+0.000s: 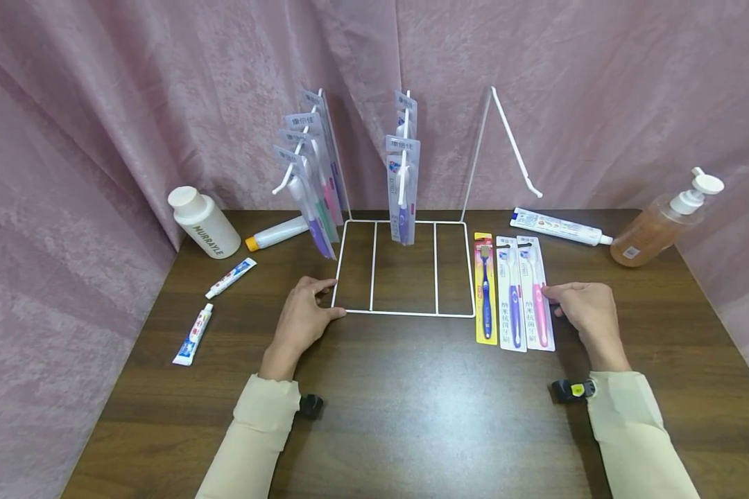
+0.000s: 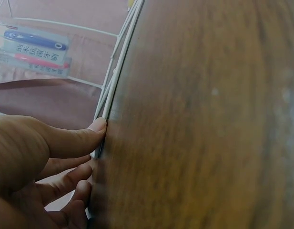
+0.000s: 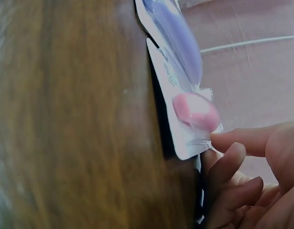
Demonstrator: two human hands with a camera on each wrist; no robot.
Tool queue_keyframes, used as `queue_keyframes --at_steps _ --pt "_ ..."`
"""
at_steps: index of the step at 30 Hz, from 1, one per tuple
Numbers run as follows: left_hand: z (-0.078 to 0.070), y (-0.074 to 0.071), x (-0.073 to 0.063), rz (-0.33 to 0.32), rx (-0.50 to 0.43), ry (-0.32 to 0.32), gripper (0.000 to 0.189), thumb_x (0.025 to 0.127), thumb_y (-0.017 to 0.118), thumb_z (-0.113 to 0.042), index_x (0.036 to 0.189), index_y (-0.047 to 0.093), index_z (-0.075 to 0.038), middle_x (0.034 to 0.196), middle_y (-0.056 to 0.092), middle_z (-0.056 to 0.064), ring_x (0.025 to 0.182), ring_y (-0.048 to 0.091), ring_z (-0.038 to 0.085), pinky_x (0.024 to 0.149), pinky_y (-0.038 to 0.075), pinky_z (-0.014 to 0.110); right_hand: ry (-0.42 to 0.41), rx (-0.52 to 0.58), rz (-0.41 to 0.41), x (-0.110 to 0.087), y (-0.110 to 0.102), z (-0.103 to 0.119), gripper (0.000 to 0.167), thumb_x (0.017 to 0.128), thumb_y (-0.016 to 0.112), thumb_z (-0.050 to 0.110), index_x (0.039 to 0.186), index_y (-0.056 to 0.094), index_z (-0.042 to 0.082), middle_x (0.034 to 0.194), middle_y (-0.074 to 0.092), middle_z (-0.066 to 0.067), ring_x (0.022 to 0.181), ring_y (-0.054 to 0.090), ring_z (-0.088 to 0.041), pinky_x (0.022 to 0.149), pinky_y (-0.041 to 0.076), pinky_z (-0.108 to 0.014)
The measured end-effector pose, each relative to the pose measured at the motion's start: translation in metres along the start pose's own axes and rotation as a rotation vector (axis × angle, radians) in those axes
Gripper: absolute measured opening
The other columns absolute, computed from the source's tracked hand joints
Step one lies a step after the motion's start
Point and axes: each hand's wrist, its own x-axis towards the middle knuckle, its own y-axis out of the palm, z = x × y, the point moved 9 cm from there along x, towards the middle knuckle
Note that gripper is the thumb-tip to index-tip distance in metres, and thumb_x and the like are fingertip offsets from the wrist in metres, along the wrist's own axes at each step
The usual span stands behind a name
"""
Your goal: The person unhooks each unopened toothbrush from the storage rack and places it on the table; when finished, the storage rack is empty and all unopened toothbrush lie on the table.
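My left hand (image 1: 302, 312) is at the near left corner of a white wire display rack (image 1: 406, 314). Its thumb touches the front base wire, and the index finger reaches the left side wire. In the left wrist view the thumb (image 2: 96, 126) presses on that wire. My right hand (image 1: 587, 312) pinches the right edge of a packaged pink toothbrush (image 1: 539, 315) lying on the table. The right wrist view shows the thumb against the package edge beside the pink handle (image 3: 197, 112). A packaged purple toothbrush (image 1: 514, 319) and a yellow-carded blue toothbrush (image 1: 486, 298) lie beside it.
Packaged toothbrushes hang on the rack's left hook (image 1: 281, 187) and middle hook (image 1: 402, 180); the right hook (image 1: 514, 145) is bare. A white bottle (image 1: 209, 225), several toothpaste tubes (image 1: 558, 226) and a pump bottle (image 1: 652, 232) surround the rack. Pink curtain (image 1: 225, 83) hangs behind.
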Motion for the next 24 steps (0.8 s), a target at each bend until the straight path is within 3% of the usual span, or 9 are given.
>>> queue_keyframes --at_steps 6,14,24 --pt "0.001 0.0007 0.0011 0.001 -0.002 0.0 0.067 0.092 0.098 -0.023 0.154 0.074 -0.012 0.141 0.069 0.015 0.12 0.069 0.033 0.107 0.059 0.052 0.011 -0.001 -0.018 -0.001 -0.0005 -0.0016 0.048 0.107 0.074 0.033 0.134 0.08 -0.006 0.07 0.065 0.007 0.101 0.056 -0.027 0.084 0.037 -0.04" --pt "0.0046 0.0014 0.0007 0.005 0.0 -0.009 0.068 0.092 0.098 -0.024 0.155 0.073 -0.013 0.142 0.068 0.014 0.121 0.069 0.033 0.106 0.06 0.051 -0.009 -0.006 -0.022 -0.0023 0.0003 -0.0015 0.047 0.105 0.077 0.034 0.132 0.082 -0.005 0.066 0.066 0.008 0.097 0.056 -0.024 0.083 0.037 -0.04" --pt "-0.001 -0.0001 -0.0015 -0.012 -0.012 0.007 0.066 0.091 0.099 -0.021 0.152 0.075 -0.013 0.138 0.07 0.013 0.119 0.071 0.032 0.106 0.061 0.051 0.04 -0.016 0.004 -0.004 0.0005 -0.0065 0.051 0.11 0.072 0.037 0.138 0.078 -0.005 0.07 0.064 0.005 0.102 0.055 -0.029 0.085 0.036 -0.043"
